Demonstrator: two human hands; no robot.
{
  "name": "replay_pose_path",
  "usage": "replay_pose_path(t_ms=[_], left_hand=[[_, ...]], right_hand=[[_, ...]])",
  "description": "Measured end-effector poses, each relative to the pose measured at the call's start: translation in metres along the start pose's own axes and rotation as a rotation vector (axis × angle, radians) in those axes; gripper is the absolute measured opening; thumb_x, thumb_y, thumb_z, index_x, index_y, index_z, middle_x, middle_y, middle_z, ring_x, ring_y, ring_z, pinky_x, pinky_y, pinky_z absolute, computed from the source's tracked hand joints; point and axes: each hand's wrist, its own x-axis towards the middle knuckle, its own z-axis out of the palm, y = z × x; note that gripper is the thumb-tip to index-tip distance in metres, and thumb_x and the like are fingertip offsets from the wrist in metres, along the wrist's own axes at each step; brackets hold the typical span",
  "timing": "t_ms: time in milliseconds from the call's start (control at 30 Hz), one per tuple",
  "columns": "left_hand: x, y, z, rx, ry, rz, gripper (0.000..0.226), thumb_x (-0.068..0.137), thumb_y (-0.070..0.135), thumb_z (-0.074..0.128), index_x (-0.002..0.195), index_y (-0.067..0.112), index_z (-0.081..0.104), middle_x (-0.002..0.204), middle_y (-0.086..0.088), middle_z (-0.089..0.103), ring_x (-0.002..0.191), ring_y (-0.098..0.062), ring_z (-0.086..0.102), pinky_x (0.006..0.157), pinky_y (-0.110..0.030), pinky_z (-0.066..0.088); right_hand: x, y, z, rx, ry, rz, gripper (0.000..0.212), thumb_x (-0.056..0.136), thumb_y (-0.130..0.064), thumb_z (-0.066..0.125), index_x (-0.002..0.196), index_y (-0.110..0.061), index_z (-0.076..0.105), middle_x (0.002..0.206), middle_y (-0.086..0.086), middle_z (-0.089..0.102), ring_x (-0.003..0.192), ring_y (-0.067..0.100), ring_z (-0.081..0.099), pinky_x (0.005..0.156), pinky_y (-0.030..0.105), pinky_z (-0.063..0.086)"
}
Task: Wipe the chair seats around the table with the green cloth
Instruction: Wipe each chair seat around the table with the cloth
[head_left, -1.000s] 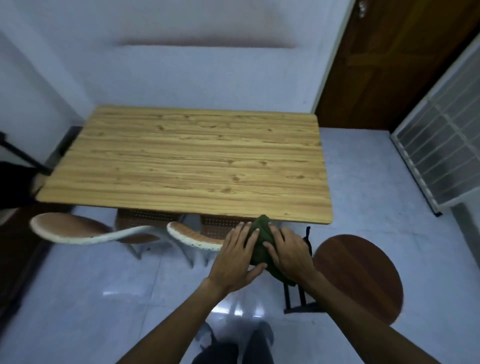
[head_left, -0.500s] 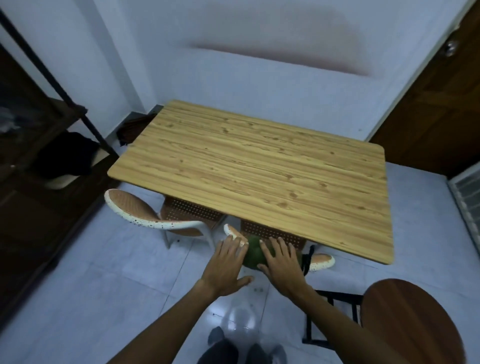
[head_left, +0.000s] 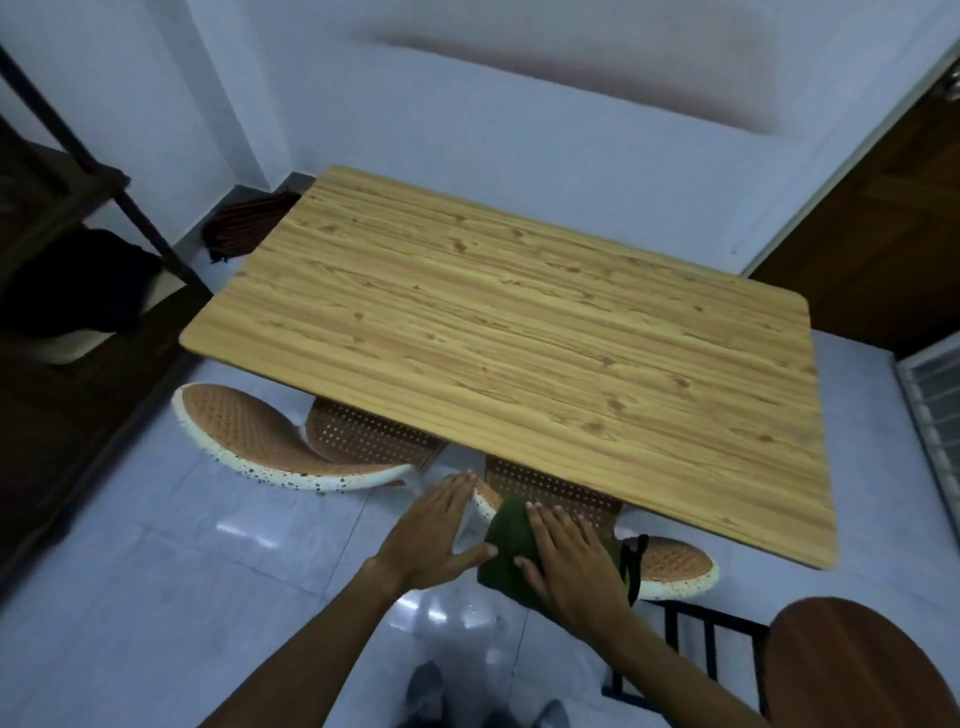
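Green cloth (head_left: 511, 553) was bunched under my right hand (head_left: 574, 558), on the back rim of the nearer woven chair (head_left: 670, 564), whose seat was tucked beneath the counter (head_left: 519, 343). That grip was flat, palm and fingers pressing the cloth down rather than pinching it. My left hand (head_left: 434, 525) lay open and empty just beside it, fingers spread, touching the chair's rim. Closest to me stood a round wooden stool (head_left: 852, 670), off to the right.

To do this step well, I judged I should steady the chair with the left hand and draw it out from under the counter, since most of the seat was hidden there. Then I could spread the cloth flatter and wipe in overlapping strokes, pressing into the weave.

Farther left, a second woven chair (head_left: 244, 431) sat half out, its seat also tucked beneath the counter.
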Motion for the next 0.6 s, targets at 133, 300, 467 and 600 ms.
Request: replay_pose_path(t_ms=[133,300,467,600], left_hand=[[0.014,-0.007,0.005,-0.155,0.026,-0.053,0.096,0.083,0.075,0.055,0.153,0.017,0.024,0.157,-0.001,0.036,0.145,-0.011,0.031,0.116,-0.035,0.036],[0.009,-0.016,0.006,-0.193,0.048,-0.053,0.089,0.085,0.074,0.053,0.152,0.022,0.026,0.155,0.0,0.039,0.14,-0.011,0.038,0.111,-0.03,0.042],[0.002,-0.031,-0.005,-0.205,0.115,-0.095,0.081,0.093,0.068,0.044,0.153,0.016,0.025,0.157,-0.003,0.037,0.144,-0.012,0.033,0.115,-0.032,0.037],[-0.003,-0.038,-0.014,-0.202,0.129,-0.131,0.087,0.092,0.072,0.036,0.157,0.018,0.016,0.164,-0.001,0.02,0.151,-0.01,0.015,0.122,-0.036,0.022]], right_hand=[[0.013,-0.011,0.001,-0.031,0.062,0.02,0.066,0.101,-0.057,0.031,0.145,-0.009,0.044,0.142,0.012,0.057,0.13,0.029,0.055,0.104,0.051,0.047],[0.046,-0.044,0.002,-0.008,0.027,0.104,0.067,0.101,-0.055,0.027,0.145,-0.007,0.044,0.141,0.015,0.057,0.128,0.032,0.055,0.103,0.051,0.048],[0.095,-0.072,-0.009,0.149,-0.16,0.191,0.064,0.102,-0.047,0.03,0.151,-0.005,0.028,0.145,0.019,0.048,0.13,0.035,0.049,0.106,0.049,0.042],[0.147,-0.085,-0.014,0.207,-0.335,0.329,0.046,0.098,-0.035,0.047,0.133,-0.004,0.047,0.124,0.016,0.061,0.109,0.033,0.061,0.091,0.044,0.052]])
